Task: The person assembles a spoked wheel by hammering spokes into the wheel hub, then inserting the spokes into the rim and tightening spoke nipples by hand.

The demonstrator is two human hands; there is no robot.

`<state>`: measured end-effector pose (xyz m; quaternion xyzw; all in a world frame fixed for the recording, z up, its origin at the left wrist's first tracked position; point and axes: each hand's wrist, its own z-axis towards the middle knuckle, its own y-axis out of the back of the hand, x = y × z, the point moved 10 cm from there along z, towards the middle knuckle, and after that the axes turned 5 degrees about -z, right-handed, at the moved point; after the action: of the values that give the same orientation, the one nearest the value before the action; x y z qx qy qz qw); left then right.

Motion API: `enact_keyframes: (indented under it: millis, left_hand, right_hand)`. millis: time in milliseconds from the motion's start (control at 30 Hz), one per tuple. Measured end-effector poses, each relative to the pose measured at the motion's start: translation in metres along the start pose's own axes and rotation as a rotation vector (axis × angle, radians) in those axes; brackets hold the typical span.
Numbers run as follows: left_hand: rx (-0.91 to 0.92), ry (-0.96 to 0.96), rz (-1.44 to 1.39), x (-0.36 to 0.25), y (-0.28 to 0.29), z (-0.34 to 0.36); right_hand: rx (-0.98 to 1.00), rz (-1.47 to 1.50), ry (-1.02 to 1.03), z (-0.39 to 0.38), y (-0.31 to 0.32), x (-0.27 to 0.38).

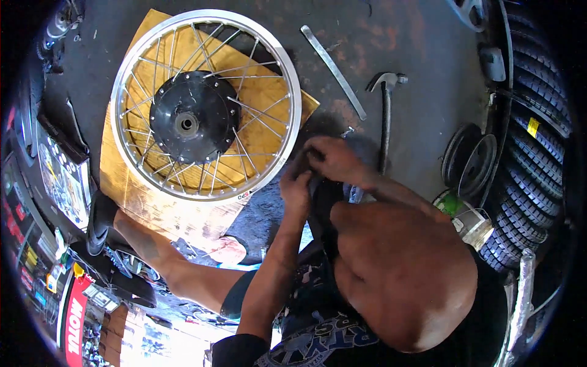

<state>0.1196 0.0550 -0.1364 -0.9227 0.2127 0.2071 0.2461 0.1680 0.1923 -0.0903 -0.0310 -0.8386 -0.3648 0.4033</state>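
My left hand (296, 188) and my right hand (332, 160) are close together near the right lower edge of a spoked wheel rim (292, 92). The fingers of both are closed on a dark strip-like thing (324, 202), which hangs down between my forearms; its kind is hard to make out. The silver rim lies flat with a black hub (191, 113) in its middle and carries no tyre. Under it is a brown board (125, 189). Just beyond my right hand lies a small metal piece (347, 131).
A flat metal tyre lever (333, 72) and a claw hammer (386, 116) lie on the dark floor. At right stand stacked tyres (529, 165), round metal parts (465, 159) and a can (471, 223). My bent knee (403, 269) fills the lower right; my other leg (177, 263) stretches left.
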Motion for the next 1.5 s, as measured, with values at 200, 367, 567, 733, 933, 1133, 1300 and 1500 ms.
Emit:
enact_keyframes:
  millis: [200, 367, 567, 733, 933, 1133, 1300, 1500]
  left_hand:
    - [0.263, -0.445, 0.789, -0.128, -0.072, 0.002]
    - [0.216, -0.830, 1.144, -0.200, -0.081, 0.029]
    - [0.208, -0.955, 1.130, -0.230, -0.063, 0.035]
    - [-0.006, -1.242, 1.337, -0.280, -0.074, 0.049]
    - [-0.069, -0.906, 1.860, -0.282, -0.101, 0.142]
    - [-0.075, -1.005, 1.704, -0.283, -0.097, 0.144]
    - [-0.082, -0.933, 1.679, -0.286, -0.093, 0.148]
    - [-0.088, -0.907, 1.710, -0.281, -0.092, 0.155]
  right_hand:
    - [-0.136, 1.348, -0.610, 0.052, 0.027, -0.091]
    - [-0.004, 0.821, -0.549, 0.138, 0.050, -0.073]
    - [0.161, 0.719, -0.296, 0.275, 0.035, -0.012]
    - [0.452, 0.496, 0.547, 0.303, 0.046, 0.043]
    - [0.284, 0.305, 1.523, 0.233, 0.087, 0.080]
    - [0.342, 0.538, -0.396, 0.264, 0.033, -0.025]
    - [0.184, 0.593, -0.435, 0.208, 0.042, -0.022]
    - [-0.074, 0.779, -0.366, 0.147, 0.022, -0.043]
